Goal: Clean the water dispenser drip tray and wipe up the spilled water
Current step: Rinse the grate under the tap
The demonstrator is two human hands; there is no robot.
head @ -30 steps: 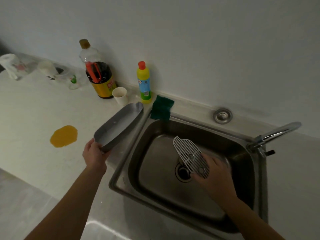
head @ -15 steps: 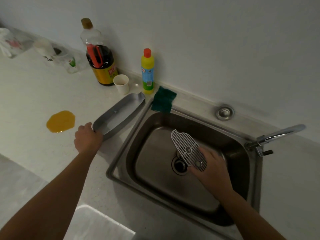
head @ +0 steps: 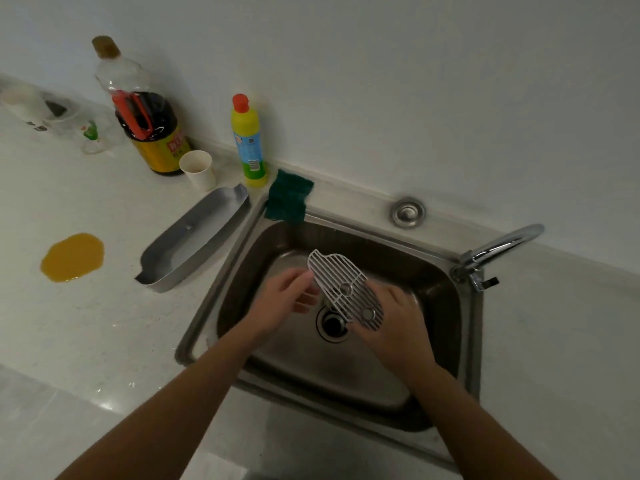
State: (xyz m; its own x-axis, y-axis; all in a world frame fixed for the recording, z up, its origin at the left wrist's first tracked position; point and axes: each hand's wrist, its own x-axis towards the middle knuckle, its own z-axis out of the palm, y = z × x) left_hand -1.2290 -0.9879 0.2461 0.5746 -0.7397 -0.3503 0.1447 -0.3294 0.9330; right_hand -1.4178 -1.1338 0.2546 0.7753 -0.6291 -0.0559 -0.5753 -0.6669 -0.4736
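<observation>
My right hand grips the lower end of the white slotted drip-tray grate, holding it tilted over the steel sink above the drain. My left hand is over the sink too, fingers spread, its fingertips touching the grate's upper left edge. The grey drip tray lies empty on the counter just left of the sink. A yellow-orange puddle sits on the counter further left. A green scouring pad rests on the sink's back left corner.
Along the wall stand a dark sauce bottle, a paper cup and a yellow detergent bottle. Clear plastic items lie at the far left. The faucet sits at the sink's right rim, a metal plug hole behind.
My left hand set the grey tray down on the counter, let go of it and moved right into the sink to the grate. My right hand kept holding the grate.
</observation>
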